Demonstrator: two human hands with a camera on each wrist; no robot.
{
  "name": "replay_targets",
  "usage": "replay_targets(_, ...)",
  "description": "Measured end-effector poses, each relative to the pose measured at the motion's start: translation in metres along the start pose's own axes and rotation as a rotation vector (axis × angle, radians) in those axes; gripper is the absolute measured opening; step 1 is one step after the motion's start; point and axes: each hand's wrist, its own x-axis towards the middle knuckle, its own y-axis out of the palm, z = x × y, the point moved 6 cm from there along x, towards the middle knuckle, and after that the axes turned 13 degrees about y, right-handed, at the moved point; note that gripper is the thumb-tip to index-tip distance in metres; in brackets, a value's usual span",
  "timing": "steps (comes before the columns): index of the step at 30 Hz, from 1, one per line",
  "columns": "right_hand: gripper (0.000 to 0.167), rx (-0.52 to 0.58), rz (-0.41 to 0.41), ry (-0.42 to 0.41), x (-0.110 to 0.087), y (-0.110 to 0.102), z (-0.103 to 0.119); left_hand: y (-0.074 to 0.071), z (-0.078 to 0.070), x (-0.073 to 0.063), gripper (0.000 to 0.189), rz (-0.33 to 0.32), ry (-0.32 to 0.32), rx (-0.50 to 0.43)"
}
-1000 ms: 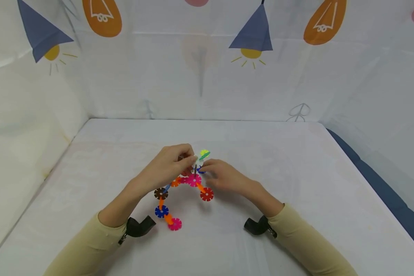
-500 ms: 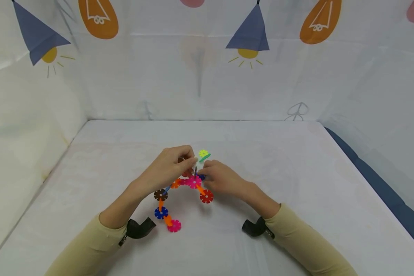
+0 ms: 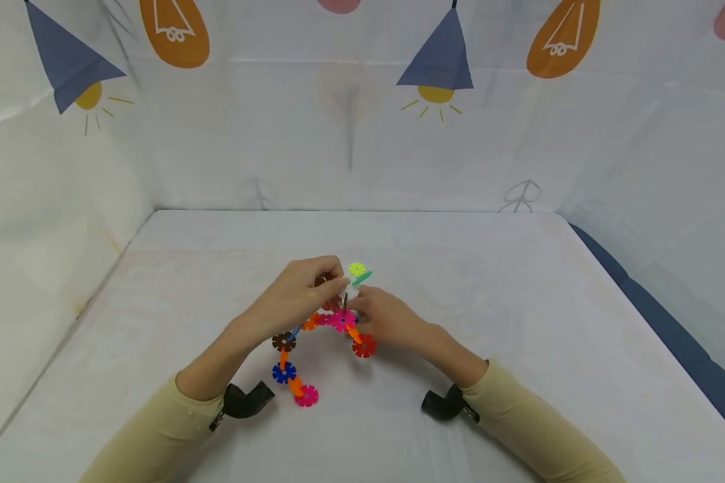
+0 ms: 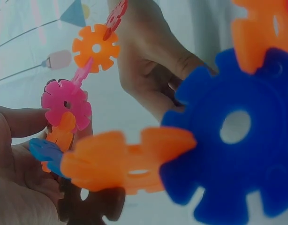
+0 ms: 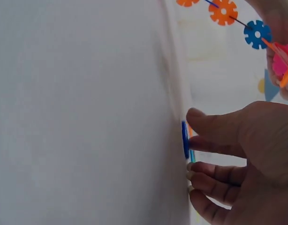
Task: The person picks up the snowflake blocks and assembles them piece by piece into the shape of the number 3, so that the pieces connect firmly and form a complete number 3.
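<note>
A curved chain of notched plastic snowflake discs [image 3: 284, 372] hangs over the table from my left hand [image 3: 302, 285], whose thumb and fingers grip its upper part. Brown, orange, pink and red discs are slotted edge to edge in it. My right hand [image 3: 393, 318] is behind the pink disc [image 3: 343, 321], its fingertips hidden in the head view. In the right wrist view, thumb and forefinger pinch a separate blue snowflake disc [image 5: 185, 139], seen edge-on. Close beyond the hands are a white disc [image 3: 350, 292], a green disc [image 3: 362, 277] and a yellow disc [image 3: 357, 269].
The white table [image 3: 489, 268] is bordered by white cloth walls [image 3: 290, 134] printed with lamps and bulbs. Black curved wrist mounts [image 3: 248, 400] project inward from both sleeves. A dark blue strip [image 3: 652, 302] runs along the table's right edge.
My right hand has drawn nearer with the blue disc, which is now hidden behind the chain in the head view. My left hand keeps its hold and has shifted only slightly.
</note>
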Motion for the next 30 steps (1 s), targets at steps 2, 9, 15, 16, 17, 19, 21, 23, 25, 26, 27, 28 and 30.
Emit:
replay_targets(2, 0.011, -0.007, 0.010, -0.021, -0.001, 0.002, 0.004, 0.000, 0.000, 0.000, 0.018, 0.002, 0.005, -0.005)
replay_targets(9, 0.010, 0.050, 0.084, 0.005, -0.003, 0.004, 0.005, 0.001, -0.002, 0.000, 0.018, 0.004, 0.012, -0.017)
replay_targets(15, 0.015, 0.098, 0.146, 0.075, -0.003, 0.004, 0.003, 0.000, -0.002, -0.002, 0.020, 0.004, -0.001, -0.055)
replay_targets(16, 0.016, 0.105, 0.155, 0.086, -0.003, 0.004, 0.002, 0.000, -0.001, -0.002, 0.020, 0.003, -0.004, -0.060)
replay_targets(17, 0.017, 0.114, 0.166, 0.093, -0.002, 0.005, 0.002, 0.000, 0.000, -0.002, 0.020, 0.004, -0.005, -0.064)
replay_targets(19, 0.015, 0.131, 0.193, 0.087, -0.002, 0.005, 0.002, -0.001, 0.001, -0.003, 0.020, 0.003, -0.005, -0.071)
replay_targets(21, 0.012, 0.154, 0.214, 0.073, -0.003, 0.003, 0.002, -0.001, 0.002, -0.003, 0.021, 0.003, 0.000, -0.082)
replay_targets(23, 0.010, 0.181, 0.208, 0.062, -0.004, -0.005, 0.001, -0.002, 0.003, -0.003, 0.021, 0.000, 0.006, -0.093)
replay_targets(25, 0.011, 0.231, 0.179, 0.062, -0.007, -0.017, -0.001, -0.003, 0.003, -0.003, 0.021, -0.002, 0.010, -0.100)
replay_targets(26, 0.011, 0.272, 0.160, 0.075, -0.008, -0.024, -0.003, -0.003, 0.003, -0.002, 0.021, -0.002, 0.013, -0.100)
replay_targets(27, 0.012, 0.319, 0.138, 0.092, -0.009, -0.031, -0.005, -0.003, 0.003, -0.002, 0.021, -0.003, 0.013, -0.102)
replay_targets(28, 0.011, 0.370, 0.117, 0.102, -0.011, -0.039, -0.007, -0.004, 0.003, -0.001, 0.021, -0.002, 0.014, -0.104)
replay_targets(30, 0.010, 0.479, 0.085, 0.121, -0.015, -0.053, -0.010, -0.004, 0.002, 0.000, 0.022, 0.001, 0.015, -0.115)
